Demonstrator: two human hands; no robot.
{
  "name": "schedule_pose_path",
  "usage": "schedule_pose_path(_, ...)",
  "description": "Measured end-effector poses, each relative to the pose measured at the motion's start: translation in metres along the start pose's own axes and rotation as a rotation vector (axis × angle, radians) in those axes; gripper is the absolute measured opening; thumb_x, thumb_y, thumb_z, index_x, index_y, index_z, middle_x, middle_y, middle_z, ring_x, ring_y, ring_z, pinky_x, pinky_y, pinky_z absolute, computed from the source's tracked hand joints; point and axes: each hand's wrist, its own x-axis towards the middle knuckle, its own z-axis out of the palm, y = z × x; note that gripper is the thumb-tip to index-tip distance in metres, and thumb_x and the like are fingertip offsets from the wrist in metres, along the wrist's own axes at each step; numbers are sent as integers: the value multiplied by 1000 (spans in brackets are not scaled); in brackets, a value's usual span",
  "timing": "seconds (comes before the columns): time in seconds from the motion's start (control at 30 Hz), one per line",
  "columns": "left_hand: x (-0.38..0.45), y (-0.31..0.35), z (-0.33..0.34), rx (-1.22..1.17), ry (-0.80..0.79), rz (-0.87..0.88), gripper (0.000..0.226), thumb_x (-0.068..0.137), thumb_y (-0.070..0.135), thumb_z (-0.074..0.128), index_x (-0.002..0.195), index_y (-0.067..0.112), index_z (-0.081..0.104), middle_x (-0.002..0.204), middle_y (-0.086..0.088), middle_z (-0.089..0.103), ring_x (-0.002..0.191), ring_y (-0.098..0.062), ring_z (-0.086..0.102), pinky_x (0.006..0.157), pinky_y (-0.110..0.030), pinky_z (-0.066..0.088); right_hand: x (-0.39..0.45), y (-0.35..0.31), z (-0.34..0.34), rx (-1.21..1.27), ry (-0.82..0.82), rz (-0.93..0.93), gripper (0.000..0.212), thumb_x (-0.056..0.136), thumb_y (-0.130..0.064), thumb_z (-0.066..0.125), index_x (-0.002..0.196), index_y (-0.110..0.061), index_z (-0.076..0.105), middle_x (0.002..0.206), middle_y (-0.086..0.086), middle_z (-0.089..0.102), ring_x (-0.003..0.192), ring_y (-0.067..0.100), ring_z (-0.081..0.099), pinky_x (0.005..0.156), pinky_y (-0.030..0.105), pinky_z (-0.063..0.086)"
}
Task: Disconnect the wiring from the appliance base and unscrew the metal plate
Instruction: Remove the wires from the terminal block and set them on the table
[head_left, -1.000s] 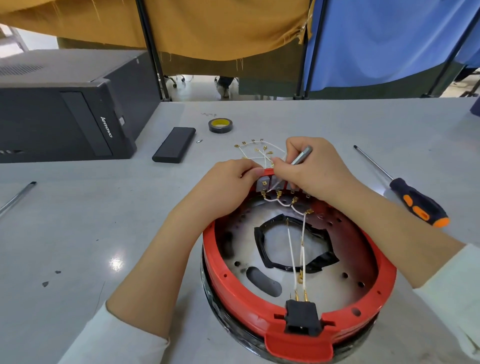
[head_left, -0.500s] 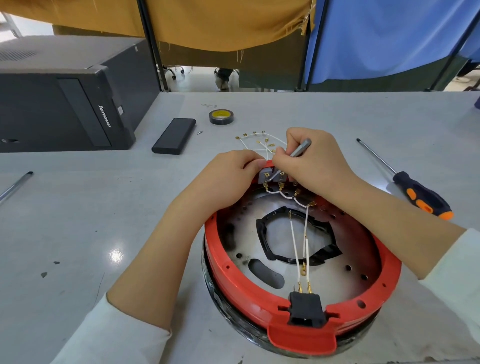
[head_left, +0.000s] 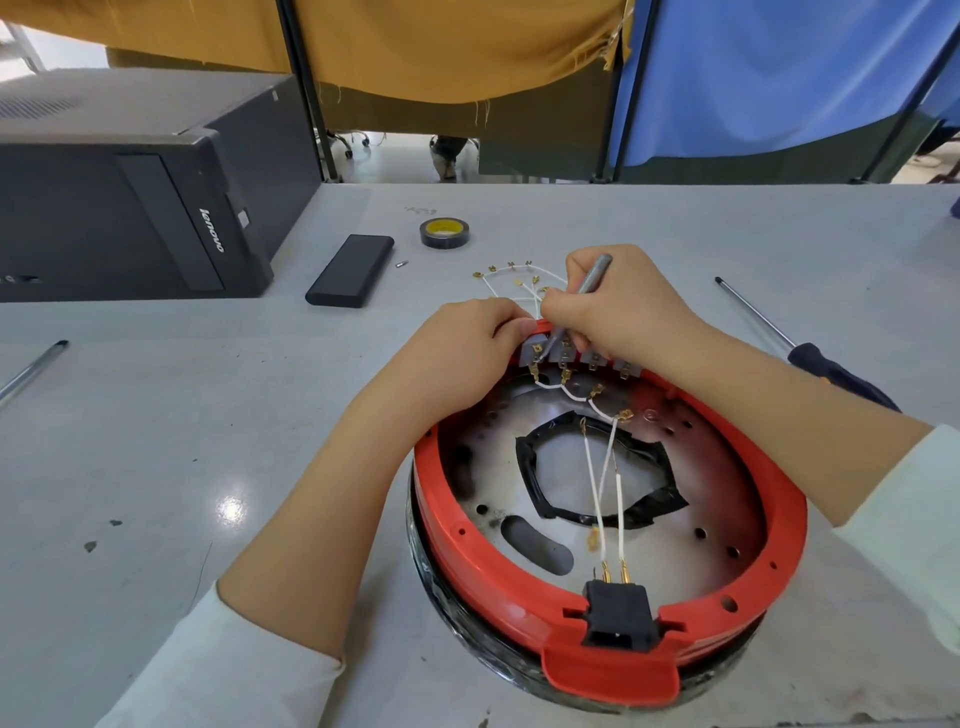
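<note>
Both forearms bare; white sleeves (head_left: 223, 670), seemingly pushed up.

Right hand (head_left: 618, 306) grips a slim grey metal tool (head_left: 592, 280), tip down on the grey terminal blocks (head_left: 566, 353) at the far rim of the round red plastic appliance base (head_left: 493, 551). Left hand (head_left: 462, 353) pinches the rim beside them; white wires (head_left: 602, 467) cross the metal plate (head_left: 675, 525).

Red appliance base (head_left: 519, 608), white wiring (head_left: 597, 483)
</note>
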Motion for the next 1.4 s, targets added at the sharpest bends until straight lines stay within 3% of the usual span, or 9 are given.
schedule_pose_path(0.13,0,0,0,4,-2,-8,28,99,34,40,111,25,64,90,6,60,82,-12,52,60,-18,35,4,0,-2,2,-53,28,31,77,-10,59,55,-15,39,34,-1,49,28,11,39,31,15,31)
schedule_pose_path(0.33,0,-1,0,-22,-3,-17,27,99,35,41,108,26,65,86,8,60,76,-9,51,60,-12,35,-3,7,2,-33,128,-103,31,79,-14,60,56,-14,39,50,8,47,38,9,43,42,22,35)
schedule_pose_path(0.5,0,-1,0,-16,13,-4,28,99,35,41,110,24,65,86,8,60,76,-8,51,60,-5,33,-2,7,4,-52,78,-97,32,81,-15,61,58,-13,38,53,12,47,36,9,43,44,26,35)
schedule_pose_path(0.67,2,-1,0,-24,8,-13,25,98,34,43,109,27,65,85,10,57,79,-9,50,59,-8,32,3,3,2,-5,1,-15,31,78,-11,60,56,-13,38,40,3,47,27,4,40,32,15,30)
schedule_pose_path(0.87,1,-1,-1,-72,11,-12,22,96,34,48,107,28,67,91,12,62,80,-4,52,62,-4,33,4,2,0,7,-29,13,31,78,-12,59,55,-15,38,35,-1,48,27,8,39,33,15,31)
schedule_pose_path(1.0,0,-1,-1,-83,-15,-26,23,97,36,46,105,28,66,86,11,63,74,-1,52,62,-12,37,-4,7,3,-66,105,-159,36,80,-14,60,55,-17,35,46,-6,38,42,7,38,46,24,33)
schedule_pose_path(1.17,-1,-1,-1,-76,-19,-3,22,98,35,43,86,28,60,63,14,51,58,0,46,51,-12,32,-17,3,4,-140,109,-456,42,91,-23,53,58,-24,27,46,-6,29,48,13,32,45,17,25)
schedule_pose_path(1.3,-1,0,-2,-78,-31,25,34,100,34,39,78,18,58,72,0,59,64,-12,48,60,-22,38,-22,-5,10,-382,113,-548,32,94,-33,44,66,-25,31,44,-10,27,42,14,31,45,20,23)
schedule_pose_path(1.4,-3,1,-3,-84,-18,19,36,98,25,38,64,27,48,63,8,52,57,-6,43,47,-13,31,-25,-8,12,-503,115,-610,27,95,-32,44,72,-21,35,46,-10,27,44,19,31,44,27,25)
